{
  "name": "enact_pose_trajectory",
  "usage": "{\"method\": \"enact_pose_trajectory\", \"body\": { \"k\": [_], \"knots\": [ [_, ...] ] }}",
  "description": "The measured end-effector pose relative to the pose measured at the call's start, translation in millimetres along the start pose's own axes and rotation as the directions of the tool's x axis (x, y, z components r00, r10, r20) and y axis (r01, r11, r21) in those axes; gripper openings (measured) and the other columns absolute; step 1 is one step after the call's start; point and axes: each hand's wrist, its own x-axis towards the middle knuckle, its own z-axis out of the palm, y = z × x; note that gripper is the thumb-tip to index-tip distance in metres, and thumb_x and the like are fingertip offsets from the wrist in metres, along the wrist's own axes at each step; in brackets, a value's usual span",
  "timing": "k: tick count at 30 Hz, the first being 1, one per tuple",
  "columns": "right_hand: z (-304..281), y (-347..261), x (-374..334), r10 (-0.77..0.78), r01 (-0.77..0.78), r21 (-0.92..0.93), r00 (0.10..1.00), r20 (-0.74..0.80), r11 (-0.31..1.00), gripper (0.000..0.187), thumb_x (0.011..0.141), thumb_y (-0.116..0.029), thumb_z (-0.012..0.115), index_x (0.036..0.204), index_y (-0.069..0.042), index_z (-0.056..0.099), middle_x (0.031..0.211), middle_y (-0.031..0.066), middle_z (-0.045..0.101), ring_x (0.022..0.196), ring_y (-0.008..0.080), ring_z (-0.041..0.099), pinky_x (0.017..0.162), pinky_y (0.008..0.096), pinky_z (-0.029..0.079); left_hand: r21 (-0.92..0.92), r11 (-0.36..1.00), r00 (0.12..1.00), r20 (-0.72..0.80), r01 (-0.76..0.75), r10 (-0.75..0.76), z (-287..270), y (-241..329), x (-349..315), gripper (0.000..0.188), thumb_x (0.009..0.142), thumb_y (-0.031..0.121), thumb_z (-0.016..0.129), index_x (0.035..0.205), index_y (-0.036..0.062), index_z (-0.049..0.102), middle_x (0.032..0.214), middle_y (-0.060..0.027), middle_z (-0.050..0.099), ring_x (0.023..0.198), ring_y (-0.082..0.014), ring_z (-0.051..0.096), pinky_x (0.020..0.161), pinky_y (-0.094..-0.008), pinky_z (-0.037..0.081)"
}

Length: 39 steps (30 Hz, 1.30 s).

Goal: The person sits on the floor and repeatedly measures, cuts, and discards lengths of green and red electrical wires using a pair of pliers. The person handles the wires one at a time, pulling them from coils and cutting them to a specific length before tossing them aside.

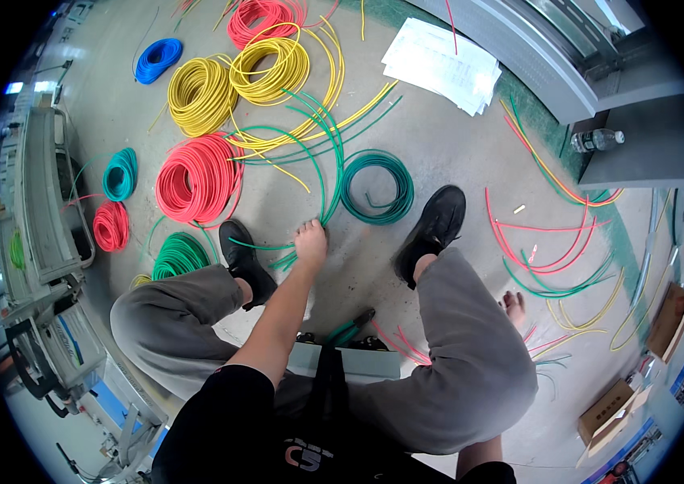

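My left hand [310,244] is closed round a bunch of green wires [332,169] between my feet. Their long ends fan out away from me over the yellow wires, and short ends stick out left of my fist. Beyond my right knee, my right hand [513,308] shows only in part, low near the floor. Its fingers look apart, with nothing visible in them; the knee hides the rest. A dark green wire coil [376,187] lies right of the held bunch. Cutting pliers with dark green handles [350,327] rest near the grey seat [350,363] under me.
Yellow coils [201,97], red coils [196,179], a green coil [180,256] and a blue coil [158,60] lie left and ahead. Cut red wires [548,262] curve on the right. Papers [441,64], a plastic bottle [598,140], cardboard boxes [605,407] and a cart [43,194] surround me.
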Motion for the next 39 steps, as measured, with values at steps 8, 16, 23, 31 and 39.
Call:
{"method": "enact_pose_trajectory", "body": {
  "k": [8,16,23,31,39],
  "knots": [
    [0.8,5.9,-54.0,0.088,-0.038,-0.249,0.978,0.189,0.968,0.051,0.086,-0.012,0.053,0.134,-0.006,0.04,0.103,0.0091,0.062,0.093,0.0179,0.056,0.08,0.0384,0.046,-0.451,0.892,0.999,-0.038,-0.001,-0.018,-149.7,32.5,13.5,0.027,0.091,0.028,0.052,0.088,0.0005,0.052,0.071,-0.023,0.063,0.066,-0.0438,0.061,0.062,-0.0538,0.047],
    [30.5,-16.4,-77.7,0.041,0.056,-0.308,0.953,0.3,0.95,0.047,0.087,-0.014,0.053,0.131,-0.005,0.043,0.101,0.0088,0.062,0.09,0.0166,0.056,0.077,0.0357,0.046,-0.847,0.531,0.998,-0.056,-0.029,-0.036,-403.7,-14.7,-17.5,0.036,0.095,0.032,0.053,0.088,-0.002,0.057,0.062,-0.0028,0.051,0.058,-0.015,0.049,0.055,-0.0315,0.04],
    [31.0,-16.1,-90.5,0.042,0.068,-0.332,0.949,0.314,0.941,0.044,0.087,-0.016,0.053,0.129,-0.004,0.046,0.099,0.0085,0.062,0.087,0.0156,0.056,0.074,0.0334,0.046,-0.993,0.114,0.989,-0.024,-0.041,0.147,-469.3,-30.8,22.1,0.026,0.098,0.029,0.047,0.093,0.0051,0.056,0.057,0.0104,0.03,0.046,-0.0011,0.024,0.041,-0.0206,0.018],
    [15.5,-9.6,-100.8,0.065,0.03,-0.369,0.968,0.243,0.929,0.041,0.088,-0.018,0.052,0.126,-0.002,0.049,0.097,0.0082,0.062,0.083,0.0143,0.056,0.071,0.0307,0.046,-0.508,0.612,0.79,-0.469,-0.607,0.394,-408.0,-16.8,99.7,0.025,0.094,0.024,0.054,0.088,-0.0001,0.052,0.054,-0.0106,0.05,0.047,-0.0294,0.049,0.046,-0.0375,0.038],
    [13.4,-6.9,-106.9,0.086,0.001,-0.399,0.976,0.198,0.917,0.039,0.089,-0.02,0.052,0.123,-0.001,0.053,0.094,0.0079,0.062,0.08,0.0131,0.056,0.067,0.028,0.047,0.059,0.848,0.85,0.07,-0.527,0.523,-145.5,-49.4,193.7,0.023,0.092,0.024,0.049,0.092,0.0015,0.051,0.09,-0.0217,0.06,0.082,-0.0358,0.06,0.07,-0.0482,0.047]
  ]
}}
